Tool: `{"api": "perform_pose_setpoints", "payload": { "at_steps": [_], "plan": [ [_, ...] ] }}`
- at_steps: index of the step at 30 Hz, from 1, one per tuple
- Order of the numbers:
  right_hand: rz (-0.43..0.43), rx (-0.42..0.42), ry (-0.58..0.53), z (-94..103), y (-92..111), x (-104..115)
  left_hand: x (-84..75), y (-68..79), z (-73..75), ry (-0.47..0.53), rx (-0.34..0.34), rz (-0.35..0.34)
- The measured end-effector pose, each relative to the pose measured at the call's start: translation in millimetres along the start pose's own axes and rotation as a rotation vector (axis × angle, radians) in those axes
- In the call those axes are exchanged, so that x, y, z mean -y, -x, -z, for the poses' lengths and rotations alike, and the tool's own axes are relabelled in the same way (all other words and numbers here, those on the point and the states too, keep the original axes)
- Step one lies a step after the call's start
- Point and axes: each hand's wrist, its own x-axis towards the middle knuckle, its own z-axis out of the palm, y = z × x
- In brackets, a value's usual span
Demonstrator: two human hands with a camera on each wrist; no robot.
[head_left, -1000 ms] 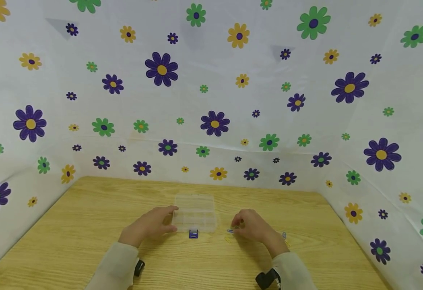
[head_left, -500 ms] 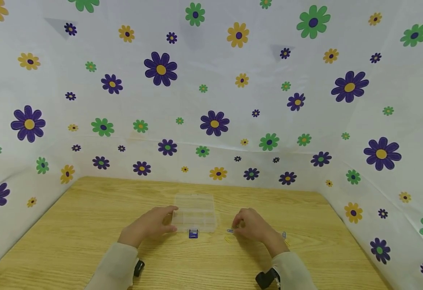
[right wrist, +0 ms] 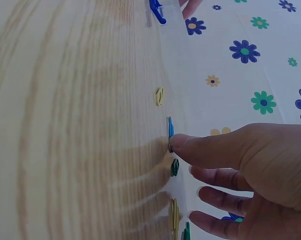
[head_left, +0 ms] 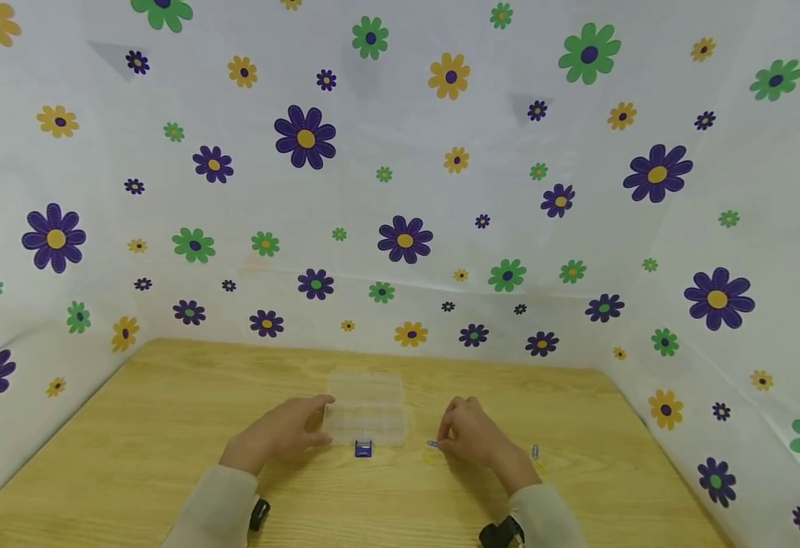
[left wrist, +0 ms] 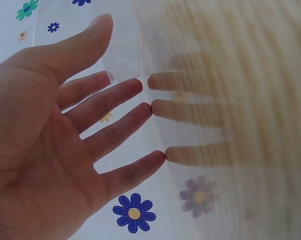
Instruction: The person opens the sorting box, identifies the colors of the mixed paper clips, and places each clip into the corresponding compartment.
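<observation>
Head view, landmark: clear box (head_left: 365, 387), one, on wooden table (head_left: 132, 457); blue latch (head_left: 363, 449) at its near edge. Blue paper clip (right wrist: 171, 128), right of the box. Right hand (head_left: 470, 431), right of the box: thumb on the blue paper clip's end, apparently pinching it, index tip hidden in the wrist view; other fingers loosely spread. Left hand (head_left: 282, 430), at the box's left edge: fingers extended, thumb apart, gripping nothing. Yellow paper clip (right wrist: 160, 96), nearer the box; green paper clip (right wrist: 175, 167), farther. Handling note, by judgement: pinch one end firmly, lift straight up, keep loose fingers off the green paper clip; left hand best bracing the box lightly.
</observation>
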Motion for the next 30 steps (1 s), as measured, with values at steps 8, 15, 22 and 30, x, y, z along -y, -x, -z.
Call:
{"api": "perform_pose_setpoints", "payload": {
  "at_steps": [8,15,22,30],
  "plan": [
    [0.002,-0.001,0.016,-1.0,-0.4,-1.9,1.3,-0.7,-0.7,-0.016,0.007,0.003],
    [0.008,-0.004,0.022,-1.4,-0.9,-0.3,2.4,-0.8,-1.5,-0.022,0.006,-0.003],
    [0.003,-0.029,0.04,-3.6,-1.8,0.0,1.4,-0.7,-0.7,-0.019,0.007,-0.004],
    [0.066,-0.04,0.054,-5.9,-2.8,-1.3,1.4,-0.8,-0.3,-0.016,0.01,0.016]
  ]
}}
